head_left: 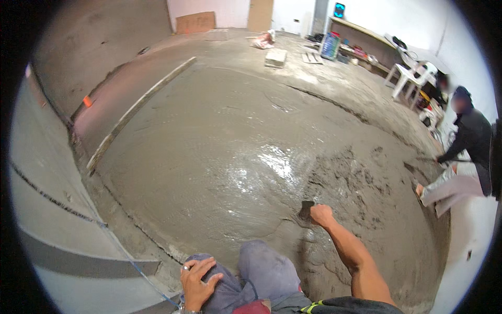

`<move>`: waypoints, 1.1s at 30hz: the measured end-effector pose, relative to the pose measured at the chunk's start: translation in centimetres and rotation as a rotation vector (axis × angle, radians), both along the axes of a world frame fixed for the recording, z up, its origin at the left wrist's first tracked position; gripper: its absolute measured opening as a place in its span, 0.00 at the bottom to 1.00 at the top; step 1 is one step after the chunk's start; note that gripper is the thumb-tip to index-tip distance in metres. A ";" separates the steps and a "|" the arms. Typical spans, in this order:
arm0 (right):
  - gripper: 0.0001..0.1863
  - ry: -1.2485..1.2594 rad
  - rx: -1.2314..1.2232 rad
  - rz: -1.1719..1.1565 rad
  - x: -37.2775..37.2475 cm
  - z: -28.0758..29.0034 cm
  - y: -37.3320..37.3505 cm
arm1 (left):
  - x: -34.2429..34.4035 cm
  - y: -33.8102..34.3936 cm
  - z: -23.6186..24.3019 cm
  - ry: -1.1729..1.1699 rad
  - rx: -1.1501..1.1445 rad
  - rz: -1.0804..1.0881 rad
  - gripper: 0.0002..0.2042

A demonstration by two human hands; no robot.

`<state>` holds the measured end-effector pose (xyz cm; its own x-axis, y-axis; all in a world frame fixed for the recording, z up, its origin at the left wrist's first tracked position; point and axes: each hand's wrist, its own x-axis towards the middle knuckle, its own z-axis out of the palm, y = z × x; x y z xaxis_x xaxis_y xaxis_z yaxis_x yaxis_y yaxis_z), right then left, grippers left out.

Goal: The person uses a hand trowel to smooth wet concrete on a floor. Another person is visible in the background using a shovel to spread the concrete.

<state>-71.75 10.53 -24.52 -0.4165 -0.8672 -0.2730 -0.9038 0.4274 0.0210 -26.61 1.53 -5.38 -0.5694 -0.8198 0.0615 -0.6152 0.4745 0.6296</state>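
Wet grey concrete [172, 157] covers most of the floor in front of me, smooth and shiny at the left and middle. Toward the right its surface turns rough and lumpy. My right hand [321, 214] is closed round a trowel [307, 208], whose dark blade lies low at the edge of the rough patch; its handle is hidden in my fist. Resting on my bent left knee [225, 277], my left hand [198, 280] is open, fingers apart, with a ring on one of them.
A long wooden board [141, 110] lies along the concrete's left side. At the right a co-worker [473, 141] bends with a long-handled tool. A blue string [130, 264] runs past steps [89, 259] at lower left. A white chair [413, 78] and a shelf [361, 32] stand far right.
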 end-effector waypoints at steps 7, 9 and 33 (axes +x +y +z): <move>0.08 -0.028 -0.047 -0.137 -1.6 0.5 0.7 | -5.8 -3.7 -4.9 -0.126 -0.252 -0.113 0.14; 0.08 -0.043 -0.030 -0.189 -1.0 0.8 -0.1 | -6.2 -4.5 -6.3 -0.202 -0.287 -0.144 0.14; 0.10 -0.137 0.098 -0.483 2.4 2.2 0.9 | -6.6 -11.1 -12.1 -0.261 -0.061 -0.383 0.13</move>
